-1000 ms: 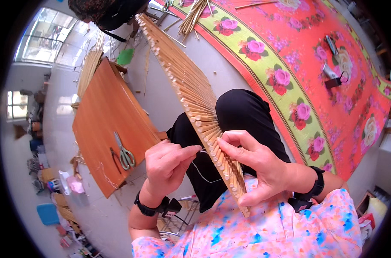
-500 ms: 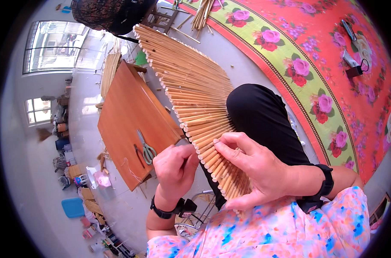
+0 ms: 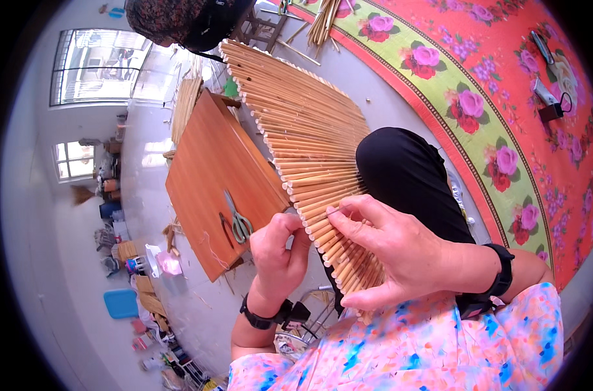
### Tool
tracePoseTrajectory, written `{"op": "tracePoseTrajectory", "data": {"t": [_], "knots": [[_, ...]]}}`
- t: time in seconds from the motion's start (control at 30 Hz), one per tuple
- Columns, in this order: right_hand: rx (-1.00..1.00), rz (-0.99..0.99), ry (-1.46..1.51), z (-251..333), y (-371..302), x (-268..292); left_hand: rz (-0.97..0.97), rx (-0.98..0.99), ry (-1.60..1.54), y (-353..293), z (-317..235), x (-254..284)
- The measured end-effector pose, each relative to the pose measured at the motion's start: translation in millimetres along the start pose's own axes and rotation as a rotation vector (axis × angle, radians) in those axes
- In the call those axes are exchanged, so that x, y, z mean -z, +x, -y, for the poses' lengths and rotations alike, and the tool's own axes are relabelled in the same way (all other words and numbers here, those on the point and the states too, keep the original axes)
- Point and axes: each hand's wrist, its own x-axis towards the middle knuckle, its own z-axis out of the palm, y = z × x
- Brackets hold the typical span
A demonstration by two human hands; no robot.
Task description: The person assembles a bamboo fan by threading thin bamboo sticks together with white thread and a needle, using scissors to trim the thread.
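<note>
A long mat of thin tan sticks (image 3: pixel 316 140), bound side by side, stretches from my lap over my raised knee toward the far side. Its stick ends fan out along the left edge. My right hand (image 3: pixel 394 251) lies across the near part, gripping the mat, with its thumb apart from its fingers. Something thin and dark shows at the fingertips, too small to name. Just beside the left edge, my left hand (image 3: pixel 278 251) is closed with the thumb against curled fingers. Whatever it pinches is hidden.
Left of the mat stands a brown wooden table (image 3: pixel 211 176) bearing green-handled scissors (image 3: pixel 239 225) and a smaller dark tool (image 3: pixel 226 228). A red floral cloth (image 3: pixel 498 72) spreads at right. Loose sticks (image 3: pixel 324 26) lie at the far side, near a dark bag (image 3: pixel 179 23).
The whole view has shifted, so the surroundings sit a little farther right in the picture. Both hands keep nearly the same places at the mat; the left hand has turned slightly.
</note>
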Motion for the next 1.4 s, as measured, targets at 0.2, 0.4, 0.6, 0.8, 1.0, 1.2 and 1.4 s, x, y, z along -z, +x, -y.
{"op": "tracePoseTrajectory", "data": {"t": [0.2, 0.4, 0.6, 0.8, 1.0, 1.2, 1.4], "knots": [[0.054, -0.065, -0.039, -1, -1, -4, -0.187, 0.199, -0.221, -7, -9, -19], [0.026, -0.100, -0.030, 2, -5, -6, -0.067, 0.213, -0.287, 2, -22, -13], [-0.092, 0.015, 0.193, -5, -16, -17, -0.179, 0.353, -0.280, 41, -13, 31], [-0.126, 0.215, 0.148, 8, -41, -18, -0.058, 0.566, -0.582, 108, -5, 18], [-0.146, 0.143, -0.004, 13, -36, -43, -0.054, 0.592, -0.608, 106, -6, 17], [0.077, 0.085, -0.307, 33, -17, -41, -0.401, 0.279, -0.919, 70, 48, 59], [0.075, -0.833, -0.416, 36, -15, -17, -0.447, 0.046, -0.449, 5, 28, 77]]}}
